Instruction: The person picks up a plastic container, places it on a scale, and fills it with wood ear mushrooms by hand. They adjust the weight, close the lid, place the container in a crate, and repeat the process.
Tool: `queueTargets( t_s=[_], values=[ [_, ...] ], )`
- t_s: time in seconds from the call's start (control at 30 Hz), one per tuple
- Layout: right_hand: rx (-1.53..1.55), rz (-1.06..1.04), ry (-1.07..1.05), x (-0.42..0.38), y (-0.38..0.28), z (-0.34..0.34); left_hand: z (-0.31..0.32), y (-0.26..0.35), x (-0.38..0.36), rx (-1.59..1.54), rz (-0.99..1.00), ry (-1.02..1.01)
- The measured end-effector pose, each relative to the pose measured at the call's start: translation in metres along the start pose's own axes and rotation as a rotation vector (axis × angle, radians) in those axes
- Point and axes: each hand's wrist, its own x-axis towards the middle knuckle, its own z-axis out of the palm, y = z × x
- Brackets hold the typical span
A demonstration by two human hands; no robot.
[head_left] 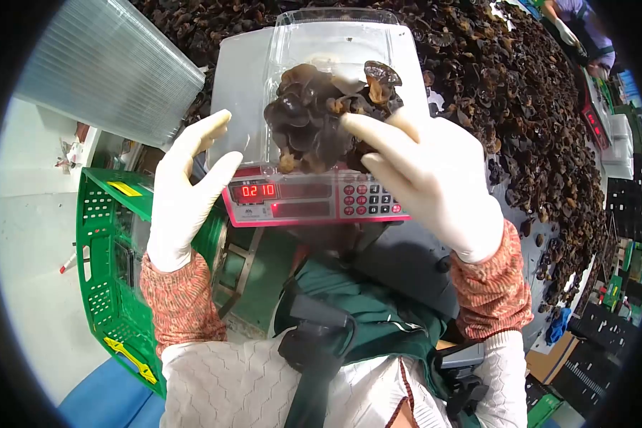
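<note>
A clear plastic tray (282, 50) sits on the white platform of a digital scale (239, 85) whose red display reads 0.210. Dark brown wood ear mushrooms (303, 114) are heaped in the near part of the tray. My left hand (185, 185), in a whitish glove, hovers off the scale's left front corner, its thumb and fingers apart around nothing. Over the right side of the heap is my gloved right hand (435, 171). Its forefinger and thumb are spread, tips right at the mushrooms, and it covers part of the tray's right edge.
Loose wood ear mushrooms (521, 107) cover the table behind and to the right. Stacked clear trays (114, 64) lean at upper left, above a green crate (96, 242). Another person (581, 28) stands at the far right near a second scale (593, 118).
</note>
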Motion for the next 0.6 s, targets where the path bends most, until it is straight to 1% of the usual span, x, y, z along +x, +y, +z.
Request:
queueTargets(
  t_s=[0.07, 0.13, 0.17, 0.27, 0.3, 0.4, 0.47, 0.53, 0.6],
  values=[
    [-0.096, -0.061, -0.058, 0.012, -0.005, 0.008, 0.003, 0.001, 0.000, -0.004, 0.002, -0.002],
    [-0.168, -0.148, -0.046, 0.019, -0.002, 0.026, 0.005, 0.001, 0.001, -0.007, 0.007, -0.008],
    [-0.124, -0.157, -0.068, 0.024, 0.001, 0.029, 0.006, 0.001, 0.001, -0.010, 0.010, -0.011],
    [0.027, -0.143, 0.044, 0.027, 0.012, 0.031, 0.008, -0.003, 0.000, -0.068, 0.010, 0.041],
    [0.125, -0.157, 0.177, 0.028, 0.013, 0.027, 0.007, -0.005, 0.000, -0.066, 0.000, 0.047],
    [0.419, 0.092, 0.228, 0.015, 0.012, 0.003, 0.004, -0.009, -0.001, -0.056, -0.028, 0.038],
    [0.398, 0.143, 0.342, 0.000, 0.017, -0.011, 0.002, -0.009, 0.000, -0.047, -0.036, 0.015],
    [0.340, 0.258, 0.361, -0.031, 0.022, -0.025, 0.001, -0.010, 0.001, -0.063, -0.038, 0.014],
    [0.267, 0.329, 0.312, -0.068, 0.032, -0.032, -0.002, -0.013, 0.001, -0.072, -0.044, 0.023]
  ],
)
